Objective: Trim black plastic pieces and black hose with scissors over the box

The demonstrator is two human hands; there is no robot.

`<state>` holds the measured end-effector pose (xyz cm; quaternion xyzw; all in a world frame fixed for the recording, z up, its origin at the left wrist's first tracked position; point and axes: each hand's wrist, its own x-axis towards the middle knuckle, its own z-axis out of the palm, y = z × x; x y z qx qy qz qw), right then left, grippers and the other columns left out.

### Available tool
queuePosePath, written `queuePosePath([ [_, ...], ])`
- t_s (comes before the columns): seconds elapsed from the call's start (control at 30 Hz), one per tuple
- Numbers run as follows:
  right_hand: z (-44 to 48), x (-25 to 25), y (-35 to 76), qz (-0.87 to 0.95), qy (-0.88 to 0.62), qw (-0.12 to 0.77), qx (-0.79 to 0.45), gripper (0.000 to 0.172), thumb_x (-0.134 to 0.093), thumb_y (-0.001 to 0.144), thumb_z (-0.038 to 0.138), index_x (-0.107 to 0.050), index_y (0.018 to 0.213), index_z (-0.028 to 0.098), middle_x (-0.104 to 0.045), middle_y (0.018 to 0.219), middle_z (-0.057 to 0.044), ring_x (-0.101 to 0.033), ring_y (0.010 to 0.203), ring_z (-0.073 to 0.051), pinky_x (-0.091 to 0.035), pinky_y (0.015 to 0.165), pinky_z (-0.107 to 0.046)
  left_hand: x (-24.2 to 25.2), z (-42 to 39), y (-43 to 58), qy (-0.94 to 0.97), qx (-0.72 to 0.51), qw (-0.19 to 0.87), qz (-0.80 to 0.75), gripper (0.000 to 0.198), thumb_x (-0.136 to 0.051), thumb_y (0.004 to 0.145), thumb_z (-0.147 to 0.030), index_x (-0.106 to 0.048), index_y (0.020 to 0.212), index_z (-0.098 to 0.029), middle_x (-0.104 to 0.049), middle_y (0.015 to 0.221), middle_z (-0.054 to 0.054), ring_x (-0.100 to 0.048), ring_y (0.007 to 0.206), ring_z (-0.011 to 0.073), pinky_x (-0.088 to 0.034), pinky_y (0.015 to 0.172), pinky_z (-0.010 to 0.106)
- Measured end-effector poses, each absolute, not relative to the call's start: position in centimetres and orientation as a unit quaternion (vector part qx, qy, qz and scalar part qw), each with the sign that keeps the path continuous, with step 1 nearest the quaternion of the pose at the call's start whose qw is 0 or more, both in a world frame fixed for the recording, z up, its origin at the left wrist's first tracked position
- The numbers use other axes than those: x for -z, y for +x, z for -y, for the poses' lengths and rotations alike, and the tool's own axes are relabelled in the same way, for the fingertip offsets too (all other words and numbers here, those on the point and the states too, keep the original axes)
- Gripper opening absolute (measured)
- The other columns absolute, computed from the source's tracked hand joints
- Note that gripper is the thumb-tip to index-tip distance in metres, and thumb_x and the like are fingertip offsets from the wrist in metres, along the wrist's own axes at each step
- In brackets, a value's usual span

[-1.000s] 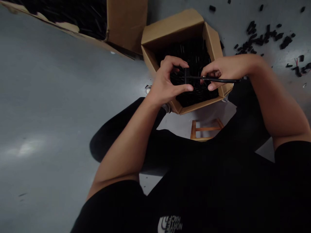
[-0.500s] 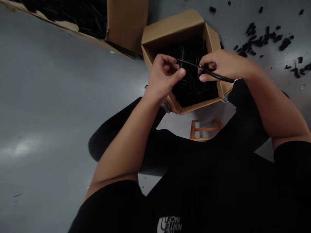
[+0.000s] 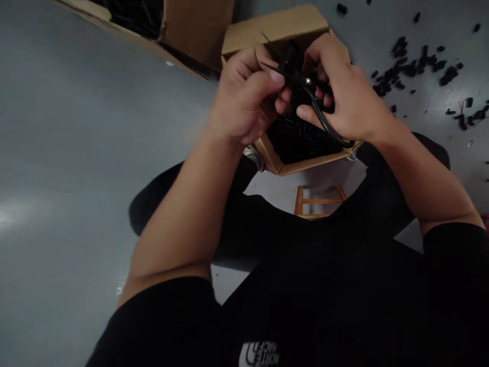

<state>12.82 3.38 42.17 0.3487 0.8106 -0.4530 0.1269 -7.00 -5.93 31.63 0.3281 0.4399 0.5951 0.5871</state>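
Observation:
My right hand (image 3: 342, 89) is wrapped round a pair of black-handled scissors (image 3: 321, 114), a shiny pivot showing. The blades are spread and point left, over the fingers of my left hand (image 3: 248, 94). Pinched closed, my left hand grips a small black ribbed part (image 3: 290, 55) that stands up between the blades; its lower end is hidden by fingers. Both hands are above an open cardboard box (image 3: 275, 33) that holds many small dark pieces (image 3: 301, 137).
At upper left stands a larger cardboard box (image 3: 198, 33) with dark pieces in it. Black bits (image 3: 408, 66) lie scattered on the grey floor (image 3: 69, 127) at right. A wooden stool frame (image 3: 321, 201) shows between my legs.
Both hands have risen closer to the camera and drawn together. The scissors have turned and their blades have spread, now on either side of the black ribbed part.

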Motion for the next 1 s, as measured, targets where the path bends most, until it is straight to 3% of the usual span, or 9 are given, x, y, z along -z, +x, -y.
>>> queuePosePath([
  [0.1,-3.0,-42.8,12.5,-0.82,0.358,0.175,0.41,0.081,-0.058,0.101,0.073,-0.04,0.174,0.045,-0.08,0.132,-0.006,-0.065,0.134,-0.041,-0.048,0.084,-0.042,-33.5,5.6,-7.5,0.344,-0.588,0.601,-0.417,0.068,-0.097,0.078,-0.048,-0.033,0.082,-0.026,-0.042,0.068,-0.004,-0.047,0.053,0.0095,-0.035,0.051,0.025],
  [0.23,-3.9,-41.7,12.3,-0.87,0.332,0.13,0.34,0.075,-0.055,0.101,0.074,-0.054,0.167,0.037,-0.076,0.146,-0.01,-0.068,0.122,-0.039,-0.05,0.089,-0.043,-34.7,5.7,-8.2,0.323,-0.595,0.636,-0.37,0.047,-0.082,0.087,-0.025,-0.035,0.08,-0.024,-0.042,0.071,-0.004,-0.047,0.056,0.0045,-0.035,0.052,0.016],
  [0.37,-5.0,-40.7,11.7,-0.828,0.32,0.217,0.406,0.094,-0.07,0.092,0.077,-0.044,0.176,0.042,-0.08,0.129,-0.01,-0.063,0.125,-0.042,-0.049,0.084,-0.042,-34.2,5.7,-8.2,0.331,-0.612,0.608,-0.382,0.031,-0.073,0.093,-0.013,-0.045,0.085,-0.024,-0.049,0.074,-0.005,-0.056,0.06,0.0071,-0.041,0.054,0.018],
  [0.43,-4.7,-40.7,11.4,-0.817,0.337,0.194,0.426,0.096,-0.074,0.09,0.076,-0.046,0.175,0.039,-0.08,0.131,-0.01,-0.06,0.133,-0.041,-0.05,0.087,-0.04,-33.5,5.5,-8.0,0.338,-0.607,0.588,-0.413,0.032,-0.072,0.095,-0.009,-0.045,0.089,-0.024,-0.047,0.073,-0.006,-0.059,0.06,0.0081,-0.041,0.055,0.02],
  [0.53,-3.3,-40.8,11.3,-0.824,0.365,0.122,0.417,0.089,-0.061,0.097,0.078,-0.048,0.174,0.036,-0.078,0.139,-0.011,-0.056,0.14,-0.04,-0.05,0.092,-0.04,-32.6,5.1,-8.1,0.324,-0.602,0.58,-0.442,0.036,-0.071,0.098,-0.006,-0.042,0.089,-0.025,-0.045,0.074,-0.007,-0.057,0.058,0.0069,-0.039,0.056,0.02],
  [0.63,-2.7,-40.3,11.8,-0.832,0.339,0.157,0.411,0.092,-0.042,0.101,0.085,-0.042,0.181,0.041,-0.082,0.124,-0.01,-0.057,0.136,-0.042,-0.048,0.086,-0.043,-32.2,4.8,-8.6,0.311,-0.602,0.597,-0.43,0.029,-0.069,0.1,-0.01,-0.047,0.087,-0.023,-0.048,0.074,-0.004,-0.058,0.062,0.0077,-0.041,0.058,0.021],
  [0.73,-3.4,-39.2,12.4,-0.856,0.32,0.171,0.367,0.096,-0.037,0.099,0.087,-0.04,0.184,0.043,-0.084,0.115,-0.009,-0.06,0.13,-0.043,-0.045,0.08,-0.045,-31.8,4.8,-9.0,0.312,-0.604,0.603,-0.418,0.026,-0.072,0.095,-0.014,-0.05,0.086,-0.023,-0.052,0.071,-0.004,-0.057,0.061,0.009,-0.04,0.057,0.022],
  [0.87,-4.2,-38.0,12.5,-0.863,0.327,0.16,0.35,0.096,-0.045,0.098,0.087,-0.045,0.18,0.039,-0.083,0.125,-0.009,-0.063,0.121,-0.04,-0.046,0.084,-0.044,-30.5,4.7,-8.9,0.372,-0.634,0.533,-0.419,0.03,-0.081,0.088,-0.019,-0.051,0.086,-0.025,-0.059,0.072,-0.003,-0.057,0.058,0.0117,-0.039,0.055,0.028],
  [1.0,-3.6,-37.4,12.5,-0.837,0.347,0.109,0.408,0.077,-0.055,0.101,0.082,-0.059,0.157,0.029,-0.078,0.134,-0.01,-0.062,0.112,-0.029,-0.049,0.089,-0.036,-28.6,4.4,-8.9,0.494,-0.599,0.356,-0.519,0.04,-0.086,0.082,-0.01,-0.049,0.083,-0.026,-0.064,0.078,-0.003,-0.056,0.066,0.0131,-0.038,0.064,0.03],
])
